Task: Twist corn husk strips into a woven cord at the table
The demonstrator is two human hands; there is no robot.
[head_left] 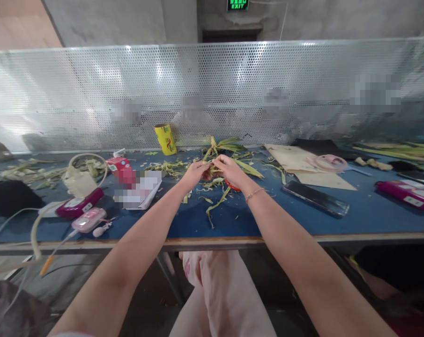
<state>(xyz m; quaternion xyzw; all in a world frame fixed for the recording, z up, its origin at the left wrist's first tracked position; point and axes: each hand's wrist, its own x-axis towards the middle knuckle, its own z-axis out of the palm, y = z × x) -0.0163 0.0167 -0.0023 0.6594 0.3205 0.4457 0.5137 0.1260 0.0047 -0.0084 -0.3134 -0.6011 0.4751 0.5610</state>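
Note:
Above the middle of the blue table, my left hand (pixel 197 172) and my right hand (pixel 228 169) meet with fingertips pinched together. What they pinch is small and mostly hidden by the fingers. Just beyond them lies a leafy plant piece (pixel 232 144) with a pale stem and green blades. Greenish peeled strips (pixel 216 206) are scattered below the hands. Part of a red object (pixel 232 186) shows under my right hand; its kind is hidden. A heap of leaf scraps (pixel 167 167) lies left of my left hand.
A perforated metal screen (pixel 219 84) stands along the table's back. On the left are a yellow roll (pixel 165 139), a red carton (pixel 121 171), a white packet (pixel 143 189) and corded devices. To the right lie a dark phone (pixel 316 198), cardboard (pixel 285 159) and a purple device (pixel 406 194).

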